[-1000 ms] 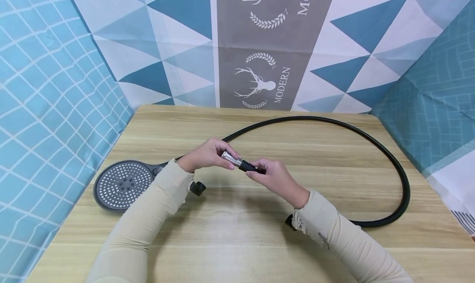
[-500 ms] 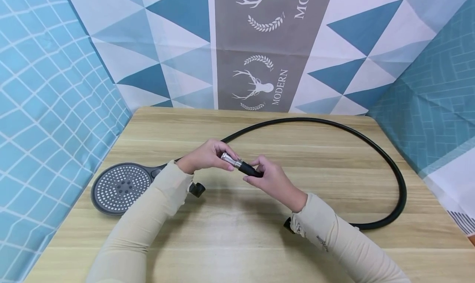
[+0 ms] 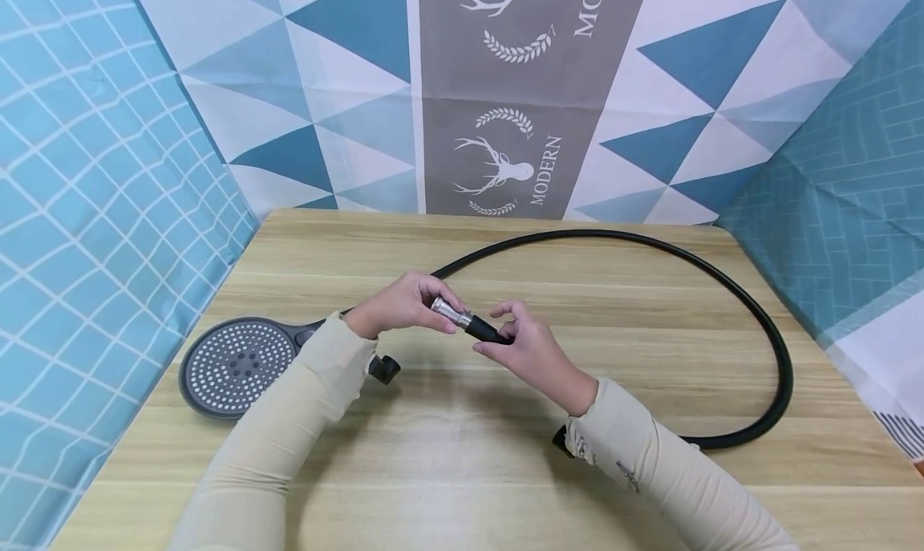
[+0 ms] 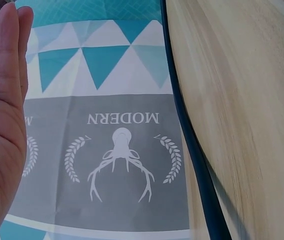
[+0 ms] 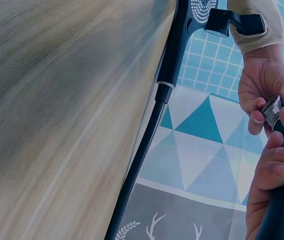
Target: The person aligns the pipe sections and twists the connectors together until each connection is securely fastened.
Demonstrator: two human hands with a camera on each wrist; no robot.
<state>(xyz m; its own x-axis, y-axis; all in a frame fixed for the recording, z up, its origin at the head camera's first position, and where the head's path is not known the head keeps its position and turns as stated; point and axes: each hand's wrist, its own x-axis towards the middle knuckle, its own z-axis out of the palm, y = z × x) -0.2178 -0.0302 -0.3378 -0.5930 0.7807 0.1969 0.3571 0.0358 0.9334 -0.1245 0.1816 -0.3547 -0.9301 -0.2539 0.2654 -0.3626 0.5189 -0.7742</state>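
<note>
In the head view my left hand point(image 3: 397, 304) pinches the silver metal connector point(image 3: 449, 312) of a black shower hose, with the connector between thumb and fingers. My right hand point(image 3: 536, 349) grips the black sleeve point(image 3: 482, 329) just behind that metal end, its index finger raised off the hose. The right wrist view shows the fingers point(image 5: 277, 172) curled round the thick hose end and the left hand point(image 5: 267, 75) at the metal connector point(image 5: 272, 111). A grey shower head point(image 3: 238, 366) with a perforated face lies at the left, its handle partly behind the left sleeve.
The hose point(image 3: 751, 294) loops across the back and right of the wooden table point(image 3: 447, 487) and passes behind both arms. Patterned sheets point(image 3: 346, 94) hang at the back and both sides. A small black wrist-worn device point(image 3: 384, 368) sticks out below the left cuff.
My right hand's fingers have shifted on the hose sleeve, and the index finger has lifted away from it. The left hand keeps its pinch on the connector. The view has tilted slightly.
</note>
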